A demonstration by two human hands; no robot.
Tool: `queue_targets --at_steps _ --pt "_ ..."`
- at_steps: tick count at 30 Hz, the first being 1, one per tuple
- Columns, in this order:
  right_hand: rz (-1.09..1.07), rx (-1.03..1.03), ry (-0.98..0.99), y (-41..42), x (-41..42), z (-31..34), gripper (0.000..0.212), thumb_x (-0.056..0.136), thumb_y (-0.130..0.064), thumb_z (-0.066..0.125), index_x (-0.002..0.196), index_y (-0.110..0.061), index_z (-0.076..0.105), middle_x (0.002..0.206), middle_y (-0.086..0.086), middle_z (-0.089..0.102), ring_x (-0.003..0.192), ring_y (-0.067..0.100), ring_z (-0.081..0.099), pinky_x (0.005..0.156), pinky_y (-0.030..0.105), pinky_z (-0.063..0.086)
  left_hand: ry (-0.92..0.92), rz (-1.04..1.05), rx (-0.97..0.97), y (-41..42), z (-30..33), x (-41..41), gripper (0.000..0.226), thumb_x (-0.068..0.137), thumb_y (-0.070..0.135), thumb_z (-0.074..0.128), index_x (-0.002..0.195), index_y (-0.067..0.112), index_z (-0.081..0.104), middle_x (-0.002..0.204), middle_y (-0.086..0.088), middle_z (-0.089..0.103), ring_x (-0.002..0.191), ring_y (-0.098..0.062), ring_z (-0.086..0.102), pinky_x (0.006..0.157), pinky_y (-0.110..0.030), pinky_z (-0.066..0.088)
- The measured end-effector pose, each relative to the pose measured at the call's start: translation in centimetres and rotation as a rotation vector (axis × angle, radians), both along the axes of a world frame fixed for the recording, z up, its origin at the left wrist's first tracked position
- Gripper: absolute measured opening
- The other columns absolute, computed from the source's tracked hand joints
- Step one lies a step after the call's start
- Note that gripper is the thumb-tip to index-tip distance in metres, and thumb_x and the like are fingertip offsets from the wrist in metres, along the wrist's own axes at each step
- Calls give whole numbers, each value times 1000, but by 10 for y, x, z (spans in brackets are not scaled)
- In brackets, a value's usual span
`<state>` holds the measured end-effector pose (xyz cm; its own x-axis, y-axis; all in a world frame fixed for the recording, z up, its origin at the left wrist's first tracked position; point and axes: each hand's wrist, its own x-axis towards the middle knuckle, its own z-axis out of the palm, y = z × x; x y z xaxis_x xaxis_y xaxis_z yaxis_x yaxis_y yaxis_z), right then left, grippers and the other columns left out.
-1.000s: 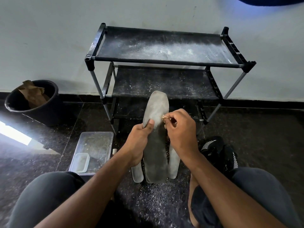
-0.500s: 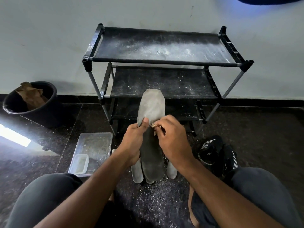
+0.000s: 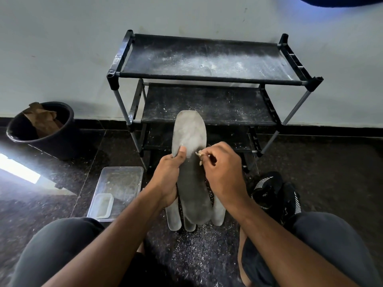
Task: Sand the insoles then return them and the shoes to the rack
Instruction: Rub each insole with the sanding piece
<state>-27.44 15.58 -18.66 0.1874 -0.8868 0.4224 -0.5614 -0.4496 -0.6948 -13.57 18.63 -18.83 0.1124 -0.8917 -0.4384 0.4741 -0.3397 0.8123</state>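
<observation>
Item: insole, grey, one of several; sanding in progress, in front of the rack.

Handling. The left hand grips the insole along its left edge, thumb laid across the face and fingers curled behind. The right hand pinches a small scrap of sandpaper between thumb and fingertips, with the scrap meeting the insole's right edge near mid-length.

Method, as judged. Short, even strokes along the edge likely serve best. The supporting thumb should sit close behind the worked spot, since the sheet looks thin and would flex away under pressure. Turning the piece in the left hand would bring the untouched lower half to the scrap.

Appearance. Long, flat, with a rounded toe pointing up toward the rack's middle shelf. The upper half is pale and chalky, seemingly abraded; the lower half is darker and smoother. It is held roughly upright, heel end low.

Location. Directly before the rack's lower shelves, above the spare insoles that lie on the floor nearer the person than the rack.

Associated. Black shoes sit right of the rack's front feet. A clear tray lies left of them, and a black bin stands farther left by the wall. The rack's shelves are bare but dusted white.
</observation>
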Motion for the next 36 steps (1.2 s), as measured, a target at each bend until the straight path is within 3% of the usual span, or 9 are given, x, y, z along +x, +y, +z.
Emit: queue_targets --at_steps 8,10,13,16,20,25,31,33,36 --pt "58 15 37 15 4 -3 6 92 -4 66 94 -5 71 95 0 61 90 12 61 80 28 53 50 -13 52 1 -1 5 51 110 38 46 115 -4 74 117 -26 74 110 -36 73 102 -48 54" --pt "18 4 6 8 2 -1 4 92 -5 68 92 -6 72 93 0 61 83 11 62 74 30 55 3 -19 44 1 1 5 49 109 38 49 112 -3 76 115 -26 74 107 -36 74 101 -49 55" --pt "-77 -14 -53 -4 -5 3 3 91 -5 69 90 -7 72 91 -1 61 76 9 61 67 29 55 -26 -44 55 1 3 1 47 108 38 51 97 3 82 107 -24 76 90 -32 77 87 -45 63" --pt "-15 -30 17 4 -2 2 4 92 -5 68 91 -6 72 91 1 60 80 11 60 72 28 53 -28 -52 60 1 4 1 51 106 45 53 107 1 79 114 -27 73 97 -35 74 95 -50 59" --pt "177 -19 165 22 10 -7 8 92 -2 61 89 -1 68 89 6 57 83 20 56 74 36 50 -128 -90 130 2 11 -1 81 100 74 31 115 7 76 106 -17 78 99 -27 77 87 -42 62" --pt "52 -22 214 -2 0 -5 8 91 2 62 86 -1 67 86 6 56 82 21 54 71 39 51 -211 -181 148 3 11 -10 86 98 75 15 108 14 75 92 -10 80 89 -19 79 80 -33 62" --pt "186 -4 261 17 6 -4 9 91 3 60 85 -2 65 85 5 54 80 19 51 70 36 49 -289 -164 160 2 6 -9 91 91 82 15 119 18 73 100 -10 80 102 -23 76 98 -46 59" --pt "195 -20 281 13 3 -3 9 90 4 60 87 -2 66 86 4 54 81 18 51 69 33 50 -258 -194 148 3 4 -10 92 89 83 15 114 18 75 99 -15 79 97 -27 76 92 -44 61" --pt "58 15 239 -6 -6 1 12 91 3 60 88 -5 68 89 1 54 86 14 52 65 20 46 -125 -302 70 5 6 -12 99 84 88 14 101 13 76 85 -27 68 68 -34 66 71 -38 61"
